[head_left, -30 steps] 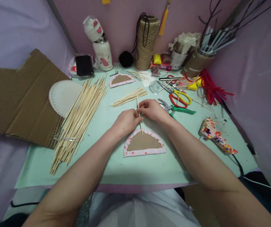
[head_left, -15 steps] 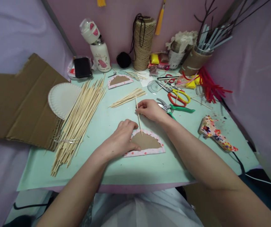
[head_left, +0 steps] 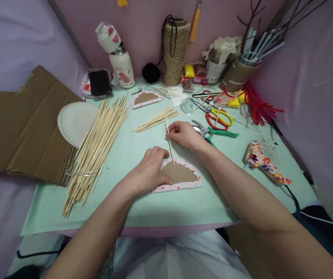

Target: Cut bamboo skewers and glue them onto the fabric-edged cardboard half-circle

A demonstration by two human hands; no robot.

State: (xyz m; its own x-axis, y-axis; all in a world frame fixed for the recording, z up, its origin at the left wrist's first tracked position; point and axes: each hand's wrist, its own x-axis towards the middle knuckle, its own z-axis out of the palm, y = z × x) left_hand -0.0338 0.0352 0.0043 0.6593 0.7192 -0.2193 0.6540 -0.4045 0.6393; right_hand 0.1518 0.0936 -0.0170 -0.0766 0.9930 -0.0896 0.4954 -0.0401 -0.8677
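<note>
A half-round brown cardboard piece (head_left: 180, 174) with a pink dotted scalloped border lies on the pale green table top (head_left: 143, 209). My left hand (head_left: 150, 168) rests flat on its left part, fingers stretched over the cardboard. My right hand (head_left: 183, 134) pinches a thin wooden skewer (head_left: 170, 145), whose lower tip touches the top of the cardboard piece. A small bundle of short skewers (head_left: 156, 120) lies just beyond my right hand.
A big heap of long skewers (head_left: 96, 143), a white paper plate (head_left: 75, 122) and corrugated cardboard (head_left: 23, 124) are at the left. Green pliers (head_left: 215, 131), scissors (head_left: 220, 118), red pipe cleaners (head_left: 257, 106), a patterned glue gun (head_left: 263, 166), twine spool (head_left: 173, 52), bottle (head_left: 121, 66) and phone (head_left: 98, 82) stand around.
My left hand let go of the skewer and came down onto the left part of the cardboard piece. My right hand keeps the skewer in the same place.
</note>
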